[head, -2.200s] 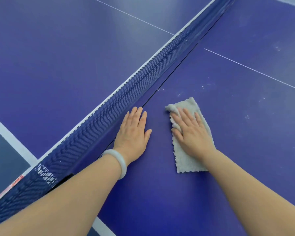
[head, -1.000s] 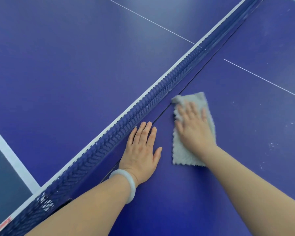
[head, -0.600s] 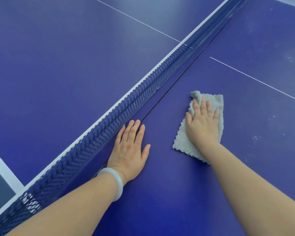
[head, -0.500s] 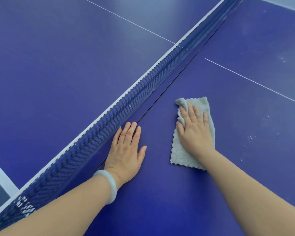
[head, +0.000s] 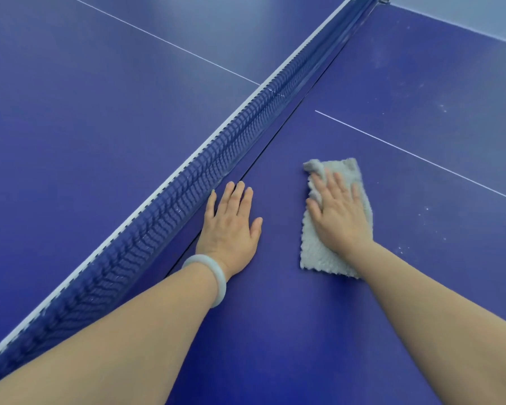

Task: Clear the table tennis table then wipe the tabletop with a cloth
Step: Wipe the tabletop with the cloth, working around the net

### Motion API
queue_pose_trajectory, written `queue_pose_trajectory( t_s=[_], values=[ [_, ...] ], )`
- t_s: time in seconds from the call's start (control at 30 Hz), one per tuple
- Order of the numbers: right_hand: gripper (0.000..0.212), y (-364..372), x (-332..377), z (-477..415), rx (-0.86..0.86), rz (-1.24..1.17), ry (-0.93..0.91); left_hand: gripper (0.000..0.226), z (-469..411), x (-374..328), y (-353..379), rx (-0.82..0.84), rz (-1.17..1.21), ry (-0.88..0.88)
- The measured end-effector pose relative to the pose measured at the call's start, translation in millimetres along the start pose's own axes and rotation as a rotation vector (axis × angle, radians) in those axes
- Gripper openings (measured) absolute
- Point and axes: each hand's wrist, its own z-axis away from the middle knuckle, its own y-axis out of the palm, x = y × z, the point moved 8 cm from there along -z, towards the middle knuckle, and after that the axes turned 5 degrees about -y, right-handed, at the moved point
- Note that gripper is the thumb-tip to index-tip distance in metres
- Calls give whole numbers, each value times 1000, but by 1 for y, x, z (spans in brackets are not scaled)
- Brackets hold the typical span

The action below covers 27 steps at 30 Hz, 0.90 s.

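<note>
My right hand (head: 338,213) lies flat on the grey cloth (head: 317,254), fingers straight and slightly spread. The palm presses the cloth down on the blue tabletop (head: 275,346); I am not gripping it. The cloth is a fluffy, roughly rectangular piece that lies lengthwise under my hand. Its near end sticks out by my wrist and its far end shows beyond my fingertips. The far left corner is bunched up into a small fold just beside my index finger. The cloth sits on my side of the net (head: 187,197), near it but not touching it. My left hand (head: 230,229) rests palm down on the bare tabletop between the cloth and the net. Its fingers are straight and close together, the thumb is angled out toward the cloth, and it holds nothing. Its little finger is just beside the foot of the net, over the dark seam that runs along there. A pale bangle (head: 214,277) circles my left wrist. The net runs diagonally from lower left to upper right, blue mesh with a white top band. The thin white centre line (head: 415,153) crosses the tabletop beyond the cloth. Small white specks (head: 427,209) dot the surface to the right of the cloth.
</note>
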Motion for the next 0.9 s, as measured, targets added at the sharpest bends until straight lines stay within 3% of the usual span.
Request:
queue_pose_trajectory(
  t_s=[0.07, 0.13, 0.27, 0.33, 0.47, 0.53, 0.6, 0.7, 0.77, 0.83, 0.9],
  values=[
    [61, -2, -26, -3, -28, -11, 255, 65, 1, 0, 0, -3, 2, -1],
    [63, 1, -17, -4, -55, 3, 305, 65, -1, -1, -2, -2, 0, -7],
    [61, 0, 28, -47, -22, -5, -73, 67, -3, -1, -3, 4, -6, -10],
    [60, -7, 18, -80, 3, 2, -134, 68, -5, -2, -3, 12, -12, -11],
    [60, -15, -53, -93, -13, -57, 323, 68, -4, -1, -3, 25, -15, -13],
    [61, -8, -52, -73, -37, -50, 448, 67, -3, -1, -4, 21, -15, -16],
    [63, -1, -19, -63, -54, -16, 359, 67, -3, -1, -5, 21, -14, -18],
    [62, 2, 36, -87, -31, -28, 51, 67, -3, -3, -5, 27, -17, -17],
    [60, -2, 47, -118, -1, -22, -62, 67, -3, -2, -6, 23, -25, -21],
    [61, -7, 33, -148, 24, -12, -85, 68, -3, -2, -6, 16, -17, -26],
    [62, -13, 1, -166, 22, 9, 5, 68, -3, -3, -6, 18, -21, -29]
  ],
)
